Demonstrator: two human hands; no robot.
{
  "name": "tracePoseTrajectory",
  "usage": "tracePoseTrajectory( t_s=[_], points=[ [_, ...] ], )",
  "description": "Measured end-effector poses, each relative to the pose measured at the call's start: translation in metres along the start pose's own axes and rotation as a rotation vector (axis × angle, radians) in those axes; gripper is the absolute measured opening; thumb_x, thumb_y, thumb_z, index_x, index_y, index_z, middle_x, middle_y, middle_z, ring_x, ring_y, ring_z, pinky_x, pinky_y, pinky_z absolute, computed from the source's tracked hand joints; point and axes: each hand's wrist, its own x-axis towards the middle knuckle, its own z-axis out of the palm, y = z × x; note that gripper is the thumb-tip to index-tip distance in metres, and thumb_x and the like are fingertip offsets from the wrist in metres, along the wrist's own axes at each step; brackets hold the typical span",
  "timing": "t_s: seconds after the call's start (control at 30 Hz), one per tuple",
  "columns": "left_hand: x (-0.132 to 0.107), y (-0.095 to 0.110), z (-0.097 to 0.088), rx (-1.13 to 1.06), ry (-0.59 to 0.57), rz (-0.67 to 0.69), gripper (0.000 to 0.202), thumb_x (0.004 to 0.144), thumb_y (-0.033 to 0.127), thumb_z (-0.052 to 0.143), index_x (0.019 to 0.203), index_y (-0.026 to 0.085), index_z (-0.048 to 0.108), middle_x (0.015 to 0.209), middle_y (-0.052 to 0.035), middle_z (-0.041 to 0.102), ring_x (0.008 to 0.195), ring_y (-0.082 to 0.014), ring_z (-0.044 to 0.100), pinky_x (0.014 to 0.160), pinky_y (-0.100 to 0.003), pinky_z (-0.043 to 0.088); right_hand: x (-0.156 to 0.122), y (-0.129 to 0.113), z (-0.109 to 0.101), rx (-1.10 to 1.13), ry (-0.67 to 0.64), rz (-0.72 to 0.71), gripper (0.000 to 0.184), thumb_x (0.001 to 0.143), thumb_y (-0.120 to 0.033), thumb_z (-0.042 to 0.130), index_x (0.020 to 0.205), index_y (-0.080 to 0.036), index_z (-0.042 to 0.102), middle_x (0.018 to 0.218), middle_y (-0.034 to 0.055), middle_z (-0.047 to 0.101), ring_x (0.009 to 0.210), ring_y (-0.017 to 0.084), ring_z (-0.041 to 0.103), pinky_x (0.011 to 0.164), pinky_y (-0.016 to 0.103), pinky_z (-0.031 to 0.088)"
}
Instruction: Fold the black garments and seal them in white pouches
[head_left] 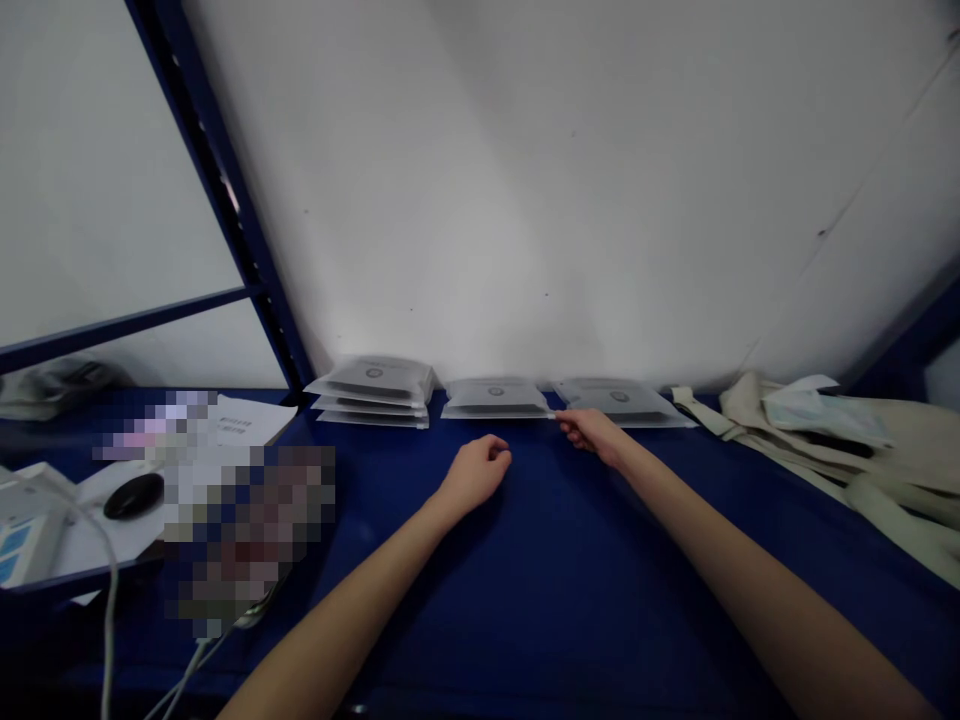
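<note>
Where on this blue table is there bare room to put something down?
Free: the blue table between both forearms, and the strip between the right forearm and the cloth bags. Crowded: the wall edge, where packet piles lie near the left hand and right hand; the left end, with papers and cables.

A flat, frosted grey middle packet [495, 397] and a matching right packet [626, 402], each marked with a dark round emblem, are laid side by side on the blue bench [540, 560]. Their adjoining near corners are met by the fingers [568, 420] of the right hand [596, 432]. Which packet is gripped cannot be determined.
</note>
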Motion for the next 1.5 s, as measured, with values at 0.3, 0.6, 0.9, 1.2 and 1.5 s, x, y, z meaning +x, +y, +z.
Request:
tracePoseTrajectory(
  t_s=[0.3,0.6,0.9,1.2,1.5],
  points=[
    [0.047,0.058,0.054,-0.773,-0.114,-0.309,0.022,0.09,0.022,0.041,0.09,0.008,0.058,0.052,0.0031,0.052,0.035,-0.0055,0.046,0.038,-0.017,0.035,0.0,0.001,-0.002,-0.016,-0.022,-0.018,0.032,0.083,-0.025,0.052,0.053,-0.018,0.041,0.041,-0.0075,0.038,0.035,0.002,0.029,0.036,0.015,0.023],
    [0.082,0.066,0.079,-0.861,0.126,-0.354,0.021,0.084,0.016,0.05,0.063,0.012,0.052,0.045,0.0057,0.046,0.034,-0.0029,0.042,0.039,-0.016,0.032,0.005,0.006,-0.003,-0.025,-0.036,-0.05,0.027,0.076,-0.03,0.06,0.058,-0.018,0.043,0.043,-0.0076,0.042,0.037,0.003,0.032,0.039,0.016,0.023],
    [0.072,0.039,0.042,-0.799,0.212,-0.375,0.021,0.082,0.011,0.049,0.061,0.012,0.051,0.048,0.0046,0.048,0.035,-0.003,0.043,0.038,-0.016,0.031,0.007,0.004,-0.001,-0.047,0.005,-0.054,0.02,0.079,-0.033,0.057,0.069,-0.019,0.047,0.045,-0.0084,0.037,0.039,0.005,0.029,0.038,0.018,0.022],
    [0.06,-0.023,-0.032,-0.482,0.357,-0.327,0.022,0.083,0.015,0.047,0.062,0.012,0.053,0.057,0.0005,0.057,0.037,-0.0029,0.043,0.039,-0.016,0.033,0.003,0.0,0.001,-0.002,0.041,-0.025,0.029,0.084,-0.024,0.05,0.058,-0.02,0.038,0.048,-0.0067,0.035,0.04,0.004,0.027,0.038,0.018,0.025],
    [0.047,-0.031,-0.038,0.029,0.423,-0.162,0.02,0.085,0.029,0.053,0.091,0.011,0.058,0.087,-0.0137,0.068,0.085,-0.0218,0.065,0.074,-0.028,0.045,0.004,0.006,0.0,-0.05,0.025,-0.124,0.029,0.084,-0.032,0.048,0.058,-0.02,0.043,0.047,-0.0059,0.038,0.038,0.005,0.031,0.037,0.019,0.025]
  ],
)
